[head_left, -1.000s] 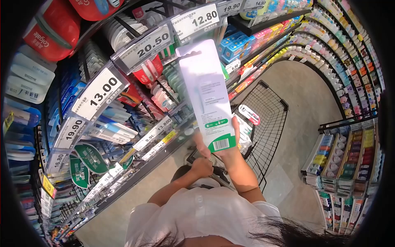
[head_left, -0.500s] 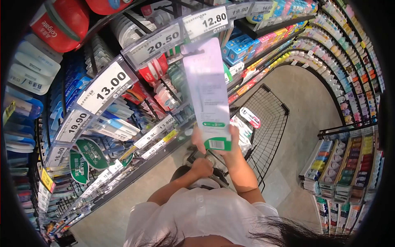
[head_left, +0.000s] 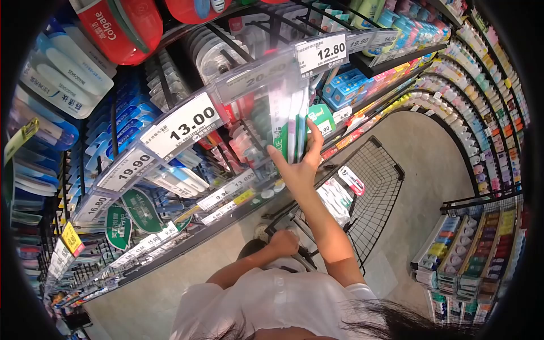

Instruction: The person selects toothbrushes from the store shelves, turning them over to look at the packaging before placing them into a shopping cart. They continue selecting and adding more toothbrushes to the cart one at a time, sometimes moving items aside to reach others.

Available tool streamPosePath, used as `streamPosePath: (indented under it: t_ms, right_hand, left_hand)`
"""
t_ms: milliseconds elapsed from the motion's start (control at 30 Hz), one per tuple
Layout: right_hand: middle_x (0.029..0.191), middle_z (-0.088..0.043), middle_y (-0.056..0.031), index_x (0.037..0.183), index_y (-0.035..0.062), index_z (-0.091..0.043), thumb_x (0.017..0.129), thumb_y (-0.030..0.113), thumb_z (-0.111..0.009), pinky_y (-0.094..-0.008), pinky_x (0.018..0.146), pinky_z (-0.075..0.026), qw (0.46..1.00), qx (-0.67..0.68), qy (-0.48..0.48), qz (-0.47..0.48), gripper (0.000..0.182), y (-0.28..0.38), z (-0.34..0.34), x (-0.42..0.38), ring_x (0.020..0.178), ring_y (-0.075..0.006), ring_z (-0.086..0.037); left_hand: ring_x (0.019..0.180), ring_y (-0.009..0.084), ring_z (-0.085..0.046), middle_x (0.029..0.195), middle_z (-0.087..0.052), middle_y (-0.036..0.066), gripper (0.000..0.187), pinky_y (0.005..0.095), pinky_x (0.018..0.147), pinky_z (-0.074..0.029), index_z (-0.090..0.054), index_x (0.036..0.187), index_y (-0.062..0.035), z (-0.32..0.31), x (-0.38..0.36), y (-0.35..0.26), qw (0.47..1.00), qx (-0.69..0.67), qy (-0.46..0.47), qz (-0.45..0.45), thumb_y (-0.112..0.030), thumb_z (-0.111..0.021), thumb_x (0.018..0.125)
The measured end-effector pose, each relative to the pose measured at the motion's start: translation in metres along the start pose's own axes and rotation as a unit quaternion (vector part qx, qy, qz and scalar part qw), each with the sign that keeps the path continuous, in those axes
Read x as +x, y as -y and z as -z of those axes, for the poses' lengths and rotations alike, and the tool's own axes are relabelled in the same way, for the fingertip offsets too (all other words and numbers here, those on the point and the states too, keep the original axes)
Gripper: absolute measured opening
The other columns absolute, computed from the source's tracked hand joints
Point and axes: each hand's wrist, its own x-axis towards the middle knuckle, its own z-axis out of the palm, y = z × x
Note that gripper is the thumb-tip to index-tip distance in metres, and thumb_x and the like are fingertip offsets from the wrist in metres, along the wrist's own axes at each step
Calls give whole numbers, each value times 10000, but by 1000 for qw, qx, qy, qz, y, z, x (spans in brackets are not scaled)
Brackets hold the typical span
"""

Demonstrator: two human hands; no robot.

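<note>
A smooth, beige-grey floor [head_left: 433,150] spreads through the middle, with a paler patch [head_left: 387,277] at lower right of centre. Dark-edged shelving [head_left: 187,243] fills the left; tiered shelves [head_left: 474,180] appear curved at upper right, above a low display rack [head_left: 481,201].

One head-worn camera looks forward and down.

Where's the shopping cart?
In the head view, the shopping cart stands right of centre, beside the right arm, with the left hand by its near end.
</note>
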Motion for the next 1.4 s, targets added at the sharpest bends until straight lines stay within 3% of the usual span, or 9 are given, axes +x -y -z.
streamPosePath:
  t_ms: [233,400,500,733,833,933,1233,1333,1400]
  right_hand:
    - [1133,-507,-194,1340,-10,-283,663,105,-791,-336,861,-449,995,-33,-44,86,854,-6,-5,-2,1008,-244,-554]
    - [1188,-496,-178,1356,-2,-284,680,91,-774,-338,900,-432,998,-22,-48,44,840,0,1,21,1041,-237,-542]
    - [1178,-506,-219,1334,-24,-319,655,160,-808,-380,912,-419,999,5,-35,39,857,-3,-2,27,1057,-330,-536]
    - [1277,-406,-257,1368,-22,-219,717,164,-771,-400,975,-361,996,-12,-19,85,873,-14,-23,31,1165,-362,-454]
    - [1257,-406,-270,1368,-18,-207,718,171,-768,-408,951,-374,993,20,-19,111,879,-25,-29,32,1143,-383,-456]
    - [1315,-378,-257,1363,-35,-171,730,126,-744,-384,990,-346,993,-22,-9,112,869,-31,-27,36,1170,-317,-455]
    - [1254,-439,-288,1352,-46,-169,729,140,-752,-374,935,-404,995,-44,31,80,873,-25,-18,36,1078,-344,-535]
    - [1259,-445,-280,1356,-55,-192,724,159,-758,-371,943,-399,994,-57,3,94,875,-22,-17,35,1104,-337,-523]
    - [1180,-479,-284,1352,-48,-239,695,195,-778,-404,887,-431,989,-81,-23,118,884,-18,-13,31,1037,-382,-537]
  left_hand:
    - [676,288,-639,693,-642,137,238,411,641,-509,-662,677,-56,-7,1,3,1000,0,-10,-10,-268,-561,715]
    - [686,276,-646,698,-648,133,241,402,647,-511,-663,676,-57,-6,0,3,999,5,-26,-26,-272,-567,727]
    - [685,273,-650,700,-651,134,246,395,649,-514,-665,680,-55,2,0,0,1000,10,0,-13,-273,-565,735]
    - [659,277,-651,682,-650,135,236,391,627,-522,-669,670,-50,-1,1,1,1000,2,-7,-12,-256,-568,725]
    - [648,288,-647,678,-647,139,250,403,617,-524,-665,663,-45,-1,1,1,1000,-10,-10,-10,-261,-557,728]
    - [643,304,-646,692,-649,144,289,423,610,-528,-661,668,-40,-1,0,3,1000,-23,-2,-3,-288,-535,747]
    - [680,308,-653,718,-655,149,291,424,633,-533,-674,698,-36,10,2,-3,999,-24,38,18,-287,-537,752]
    - [701,306,-654,735,-657,153,294,424,641,-532,-676,705,-38,12,2,-4,999,-22,42,16,-290,-533,759]
    - [712,304,-655,748,-658,156,297,425,647,-531,-677,711,-40,14,2,-5,999,-15,49,17,-292,-531,764]
